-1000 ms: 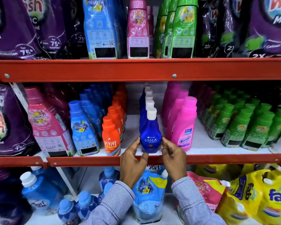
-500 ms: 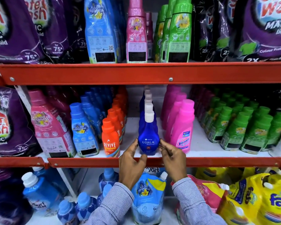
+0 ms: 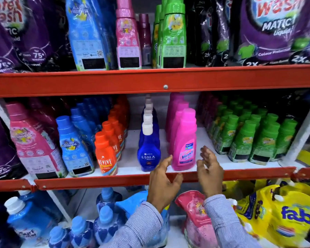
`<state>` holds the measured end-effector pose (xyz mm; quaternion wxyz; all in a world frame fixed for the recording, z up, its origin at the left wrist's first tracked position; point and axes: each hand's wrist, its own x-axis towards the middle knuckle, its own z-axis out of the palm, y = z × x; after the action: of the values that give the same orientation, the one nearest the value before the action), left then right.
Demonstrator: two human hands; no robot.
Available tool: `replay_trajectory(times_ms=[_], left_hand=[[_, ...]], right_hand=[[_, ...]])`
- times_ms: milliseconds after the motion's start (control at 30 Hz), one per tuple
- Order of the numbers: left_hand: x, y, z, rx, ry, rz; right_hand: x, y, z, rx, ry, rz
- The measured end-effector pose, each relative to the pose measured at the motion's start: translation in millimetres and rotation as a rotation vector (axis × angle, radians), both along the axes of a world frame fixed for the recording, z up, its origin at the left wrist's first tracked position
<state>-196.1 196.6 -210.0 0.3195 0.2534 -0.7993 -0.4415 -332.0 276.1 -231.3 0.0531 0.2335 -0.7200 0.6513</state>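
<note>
A dark blue Ujala bottle (image 3: 148, 154) with a white cap stands at the front of the middle shelf, heading a row of the same bottles. Right of it stands a pink Vanish bottle (image 3: 184, 149), also first in its row. My left hand (image 3: 164, 183) hovers with fingers spread in front of the shelf's red front edge (image 3: 97, 181), between the two bottles. My right hand (image 3: 208, 169) is raised with fingers spread just right of the pink bottle. Neither hand touches a bottle.
Orange Revive bottles (image 3: 106, 156), light blue bottles (image 3: 73, 149) and a large pink bottle (image 3: 30, 145) stand to the left; green bottles (image 3: 249, 136) fill the right. Purple pouches and tall bottles sit on the upper shelf. Blue bottles, a pink pouch (image 3: 195, 219) and yellow pouches (image 3: 284, 215) lie below.
Both hands have let go of the dark blue bottle's base and moved right, now flanking the pink bottle with fingers spread. The view has shifted closer.
</note>
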Motion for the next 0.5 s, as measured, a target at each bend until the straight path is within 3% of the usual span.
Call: replay_trajectory(times_ms=[133, 500], left_hand=[[-13.5, 1.2, 3.6, 0.010, -0.049, -0.009], [-18.7, -5.8, -7.0, 0.059, -0.004, 0.025]], right_hand=[[-5.8, 4.5, 2.4, 0.152, 0.056, 0.066], [-6.0, 13.6, 5.6, 0.114, 0.041, 0.118]])
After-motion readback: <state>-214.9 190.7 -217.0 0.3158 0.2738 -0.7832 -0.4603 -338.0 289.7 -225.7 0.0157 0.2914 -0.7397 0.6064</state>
